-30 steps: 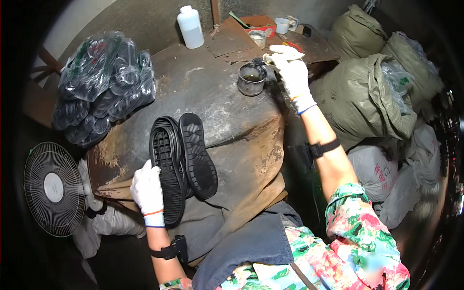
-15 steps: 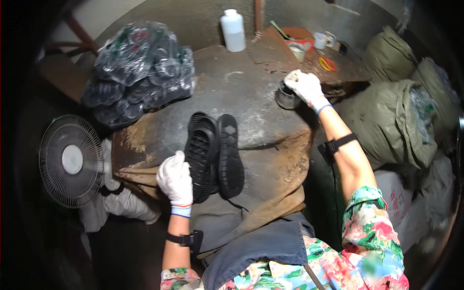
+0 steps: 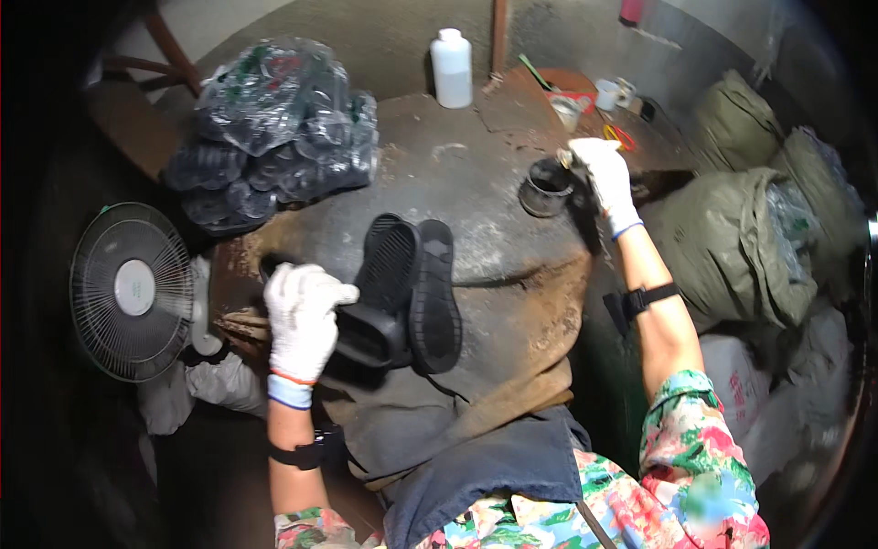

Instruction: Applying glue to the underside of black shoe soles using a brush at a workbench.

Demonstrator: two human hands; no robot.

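Note:
My left hand [image 3: 302, 320], in a white glove, is closed on a black shoe piece, blurred and mostly hidden behind the glove; a dark end shows past the fingers. Beside it on the worn work surface lies a black slide sandal [image 3: 389, 261] with a ribbed footbed. Touching or nearly touching its right side is a black shoe sole [image 3: 434, 302], patterned face up. My gloved right hand [image 3: 604, 174] is closed just right of a dark, stained cup [image 3: 546, 189]. A small pale-yellow thing sticks out at its fingertips; its kind is unclear.
Plastic-wrapped dark goods [image 3: 274, 137] are piled at the left, above a fan [image 3: 133, 288]. A white bottle [image 3: 452, 71] stands at the back. Yellow-handled scissors [image 3: 619, 137] and white cups [image 3: 606, 94] lie far right. Full green sacks [image 3: 722, 238] crowd the right side.
My left hand has moved left, lifting a black shoe piece off the others and uncovering the ribbed footbed. My right hand has moved from over the dark cup to its right side.

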